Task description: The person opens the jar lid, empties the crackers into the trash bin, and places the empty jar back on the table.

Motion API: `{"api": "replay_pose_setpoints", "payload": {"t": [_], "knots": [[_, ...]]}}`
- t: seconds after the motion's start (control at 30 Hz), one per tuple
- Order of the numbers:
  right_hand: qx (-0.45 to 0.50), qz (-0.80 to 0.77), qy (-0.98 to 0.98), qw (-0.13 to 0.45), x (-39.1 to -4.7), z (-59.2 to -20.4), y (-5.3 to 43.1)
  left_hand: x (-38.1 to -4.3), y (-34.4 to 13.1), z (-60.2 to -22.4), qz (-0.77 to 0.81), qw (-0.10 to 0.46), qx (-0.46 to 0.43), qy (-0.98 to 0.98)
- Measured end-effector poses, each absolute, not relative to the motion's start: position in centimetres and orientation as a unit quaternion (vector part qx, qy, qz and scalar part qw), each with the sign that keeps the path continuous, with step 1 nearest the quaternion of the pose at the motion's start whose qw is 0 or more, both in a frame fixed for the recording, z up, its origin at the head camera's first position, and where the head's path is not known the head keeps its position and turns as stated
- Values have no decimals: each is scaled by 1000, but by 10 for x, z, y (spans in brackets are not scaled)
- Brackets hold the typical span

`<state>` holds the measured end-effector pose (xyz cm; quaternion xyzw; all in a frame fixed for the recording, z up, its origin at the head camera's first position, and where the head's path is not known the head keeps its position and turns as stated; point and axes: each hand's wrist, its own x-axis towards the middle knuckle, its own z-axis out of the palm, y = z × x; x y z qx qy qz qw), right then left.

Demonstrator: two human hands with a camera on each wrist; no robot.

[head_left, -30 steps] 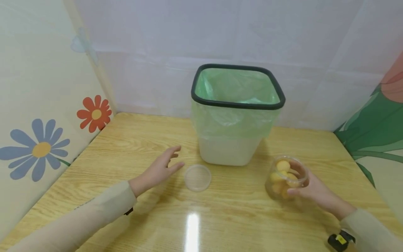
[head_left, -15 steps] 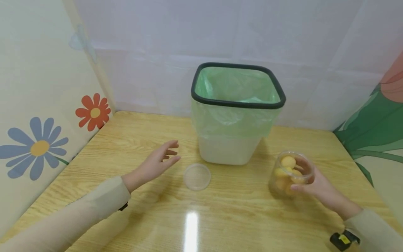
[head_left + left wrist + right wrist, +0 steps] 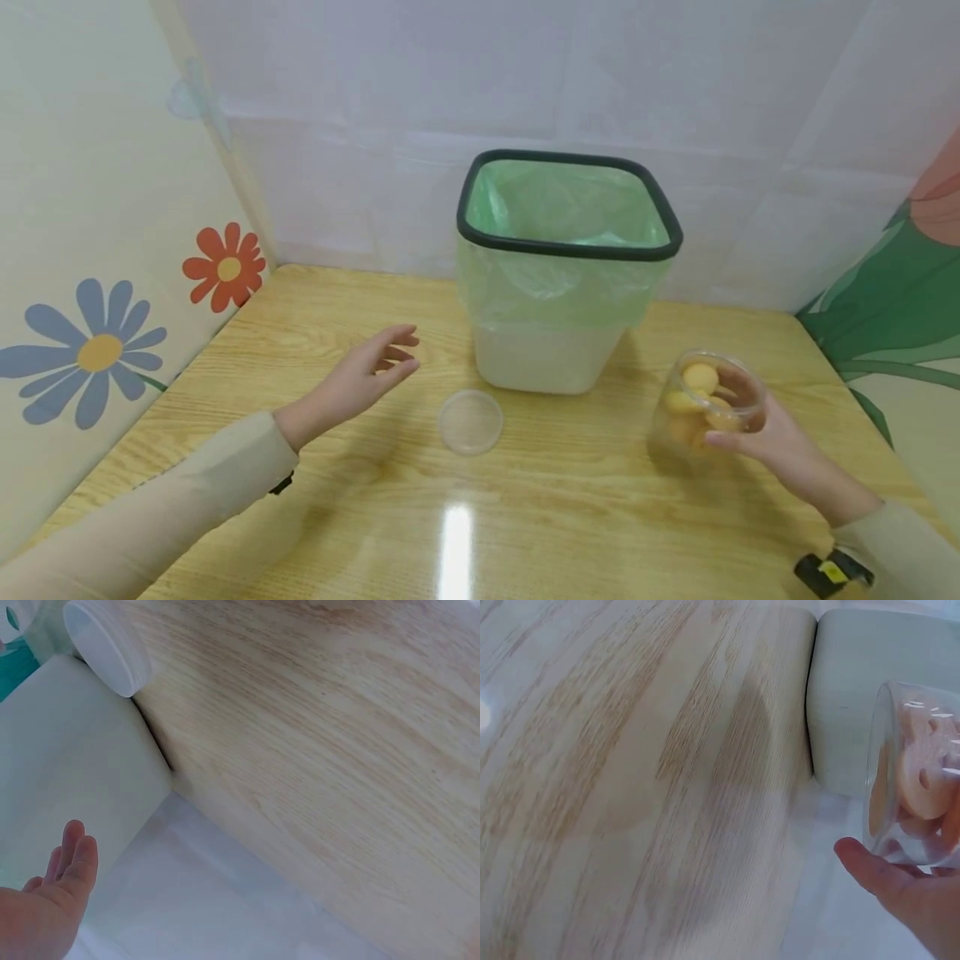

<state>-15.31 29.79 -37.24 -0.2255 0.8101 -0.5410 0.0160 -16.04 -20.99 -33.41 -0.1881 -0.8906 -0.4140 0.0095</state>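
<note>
A clear round jar (image 3: 663,432) stands at the right, with several yellow ball-like pieces (image 3: 701,379) inside. My right hand (image 3: 787,450) grips its right side, thumb in front and fingers behind the wall. In the right wrist view, the thumb (image 3: 866,866) lies along the jar's base and the pieces look orange with small holes. My left hand (image 3: 360,375) hovers over the table's left half, fingers relaxed and holding nothing. Just right of its fingertips lies a clear round lid (image 3: 470,422), flat on the wood.
A pale bin (image 3: 536,358) with a green bag (image 3: 562,287) and black rim ring stands at the back middle. Behind the wooden table (image 3: 540,508) hangs a white sheet (image 3: 375,192). Flower-patterned cloth (image 3: 97,208) borders the left side.
My right hand has shifted right and slightly away with the jar still in its grip. My left hand has drawn back to the left, away from the lid. Lid and bin stay put.
</note>
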Motion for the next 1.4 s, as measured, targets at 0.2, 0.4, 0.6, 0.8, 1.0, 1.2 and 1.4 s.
{"api": "replay_pose_setpoints", "payload": {"t": [0.2,0.4,0.6,0.8,1.0,1.2,1.4], "knots": [[-238,-555,797,15,-151,-369,295,-162,-210,-328,-430,13,-174,-886],[-242,-583,775,15,-150,-367,297,-164,-208,-318,-470,5,-153,-869],[-240,-586,773,10,-150,-366,300,-166,-202,-303,-503,2,-131,-854],[-229,-566,792,7,-149,-366,300,-167,-200,-288,-550,7,-119,-826],[-220,-560,799,7,-149,-366,302,-167,-202,-284,-564,14,-112,-818],[-228,-577,784,7,-148,-364,301,-167,-202,-282,-575,19,-112,-810],[-230,-579,782,2,-148,-361,300,-167,-202,-279,-588,20,-107,-801]]}}
